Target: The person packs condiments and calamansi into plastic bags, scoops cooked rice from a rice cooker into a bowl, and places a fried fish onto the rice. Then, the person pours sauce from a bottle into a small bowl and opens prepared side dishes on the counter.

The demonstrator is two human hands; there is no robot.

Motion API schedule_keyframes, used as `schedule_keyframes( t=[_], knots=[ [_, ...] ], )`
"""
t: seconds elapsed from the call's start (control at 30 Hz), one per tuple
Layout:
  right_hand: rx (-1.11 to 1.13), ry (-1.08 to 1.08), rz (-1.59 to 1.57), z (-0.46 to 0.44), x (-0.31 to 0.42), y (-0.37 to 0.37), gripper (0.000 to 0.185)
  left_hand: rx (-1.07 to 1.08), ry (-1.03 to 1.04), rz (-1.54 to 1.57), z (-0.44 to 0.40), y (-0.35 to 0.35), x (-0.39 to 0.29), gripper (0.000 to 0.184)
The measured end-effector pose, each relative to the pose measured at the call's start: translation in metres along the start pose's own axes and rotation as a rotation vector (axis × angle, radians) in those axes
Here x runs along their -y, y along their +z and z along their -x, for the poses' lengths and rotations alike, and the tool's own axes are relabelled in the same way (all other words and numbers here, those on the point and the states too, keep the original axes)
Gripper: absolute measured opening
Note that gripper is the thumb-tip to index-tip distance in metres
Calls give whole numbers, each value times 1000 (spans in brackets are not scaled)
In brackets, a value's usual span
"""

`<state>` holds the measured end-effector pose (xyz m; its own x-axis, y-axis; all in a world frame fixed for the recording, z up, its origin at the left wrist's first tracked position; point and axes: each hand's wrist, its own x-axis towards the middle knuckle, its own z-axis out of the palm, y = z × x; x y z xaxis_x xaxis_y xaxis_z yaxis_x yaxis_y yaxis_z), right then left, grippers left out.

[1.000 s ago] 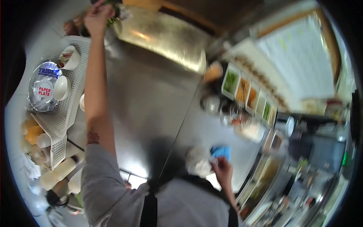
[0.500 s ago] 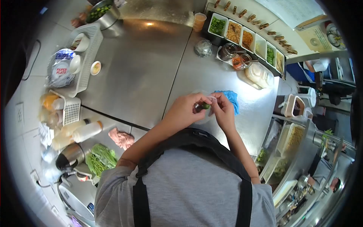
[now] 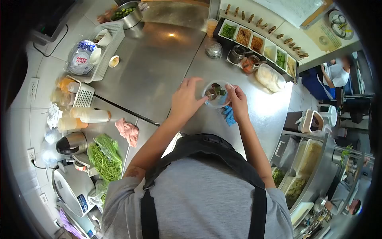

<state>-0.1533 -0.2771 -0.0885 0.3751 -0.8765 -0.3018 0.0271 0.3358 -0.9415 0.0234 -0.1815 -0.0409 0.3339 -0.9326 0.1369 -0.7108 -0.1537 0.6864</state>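
Note:
A round, clear plastic cup (image 3: pixel 217 104) with something dark and green inside is between my two hands, above the steel counter (image 3: pixel 145 67). My right hand (image 3: pixel 238 100) pinches the cup's right rim between thumb and fingers. At the cup's left side is my left hand (image 3: pixel 185 99), its fingers spread and the thumb tip at the rim. Just below the cup, a blue cloth (image 3: pixel 229 115) lies on the counter, partly hidden by the cup and my right hand.
Garnish trays (image 3: pixel 256 44), jars (image 3: pixel 250 63) and a white-filled container (image 3: pixel 270 78) stand at upper right. At left are a white basket (image 3: pixel 106 59), a pot of green items (image 3: pixel 133 20), bottles (image 3: pixel 96 116), a pink cloth (image 3: pixel 127 131) and green vegetables (image 3: pixel 104 157). A person (image 3: pixel 338 73) is at far right.
My left hand has opened from its pinch near the green item and moved slightly up and left. The cup is now tilted into clear view, with the green item in it.

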Motion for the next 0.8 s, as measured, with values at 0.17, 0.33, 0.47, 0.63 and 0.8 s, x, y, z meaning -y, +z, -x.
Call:
schedule_keyframes(
  t=[0.17,0.33,0.47,0.63,0.8],
  knots=[
    [45,24,-30,6,-1,1,24,283,-390,686,7,48,49,40],
    [84,-45,48,12,-2,-3,20,187,-195,979,8,9,2,34],
    [108,5,109,20,-14,-6,22,289,-136,975,8,12,-13,35],
    [134,25,120,25,-38,-9,24,400,-130,1086,-11,47,1,38],
    [119,-1,189,28,-50,-20,29,221,-253,742,6,33,28,66]
  ],
)
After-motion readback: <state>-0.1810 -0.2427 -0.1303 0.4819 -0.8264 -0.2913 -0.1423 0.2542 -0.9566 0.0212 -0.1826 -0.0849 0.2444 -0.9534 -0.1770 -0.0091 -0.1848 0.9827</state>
